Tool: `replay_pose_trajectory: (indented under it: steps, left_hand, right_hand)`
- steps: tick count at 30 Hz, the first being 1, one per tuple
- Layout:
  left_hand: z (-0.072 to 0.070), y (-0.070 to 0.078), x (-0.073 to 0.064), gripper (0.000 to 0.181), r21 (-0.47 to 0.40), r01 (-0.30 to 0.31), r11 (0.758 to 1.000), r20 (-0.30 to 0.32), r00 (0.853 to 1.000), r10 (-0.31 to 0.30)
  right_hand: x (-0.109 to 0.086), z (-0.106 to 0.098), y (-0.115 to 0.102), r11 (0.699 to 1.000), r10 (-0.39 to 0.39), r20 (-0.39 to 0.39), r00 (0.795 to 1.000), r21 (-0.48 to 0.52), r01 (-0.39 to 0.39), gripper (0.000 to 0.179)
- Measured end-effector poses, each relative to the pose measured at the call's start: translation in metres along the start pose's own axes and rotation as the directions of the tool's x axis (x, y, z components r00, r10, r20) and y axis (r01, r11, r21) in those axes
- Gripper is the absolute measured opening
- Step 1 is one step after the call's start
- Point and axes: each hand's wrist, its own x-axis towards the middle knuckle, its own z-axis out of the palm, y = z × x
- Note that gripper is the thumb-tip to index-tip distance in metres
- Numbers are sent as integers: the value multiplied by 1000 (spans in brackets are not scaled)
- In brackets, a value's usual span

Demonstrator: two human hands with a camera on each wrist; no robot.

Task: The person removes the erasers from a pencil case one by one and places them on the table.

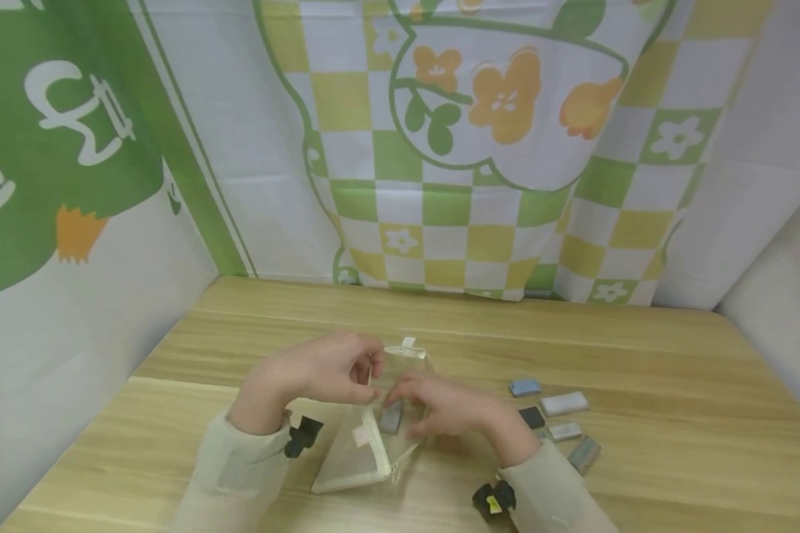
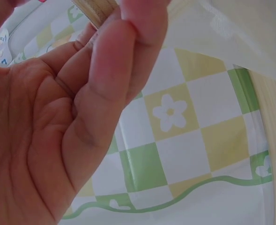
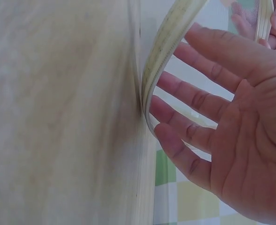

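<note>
A cream zippered mesh pouch [image 1: 348,460] stands with its mouth spread on the wooden table. My left hand [image 1: 327,368] pinches one side of its zippered edge [image 2: 96,10], the fingers curled. At the mouth is my right hand [image 1: 448,406], its fingers spread and loosely bent, pointing toward the opening. In the right wrist view the fingertips [image 3: 165,133] lie against the zipper band [image 3: 168,47], and nothing shows in the palm. A small grey block-like piece [image 1: 391,417] appears within the pouch, below the right fingers; whether they touch it I cannot tell.
Right of the pouch lie several small flat pieces: a blue one [image 1: 525,387], a white one [image 1: 564,403], a black one [image 1: 532,417], a smaller whitish one [image 1: 564,431] and a grey one [image 1: 584,454]. A patterned curtain [image 1: 440,237] hangs behind the table [image 1: 693,437].
</note>
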Motion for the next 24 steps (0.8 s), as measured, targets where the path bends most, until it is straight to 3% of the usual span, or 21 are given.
replay_pose_trajectory:
  steps: [11,24]
  left_hand:
    - [1,0,0,14,-6,11,1000,11,1000,-11]
    - [1,2,-2,13,-11,20,1000,11,1000,-20]
  right_hand:
    - [0,0,-2,999,13,21,1000,-48,-12,42]
    - [1,4,-9,990,91,41,995,-114,-86,30]
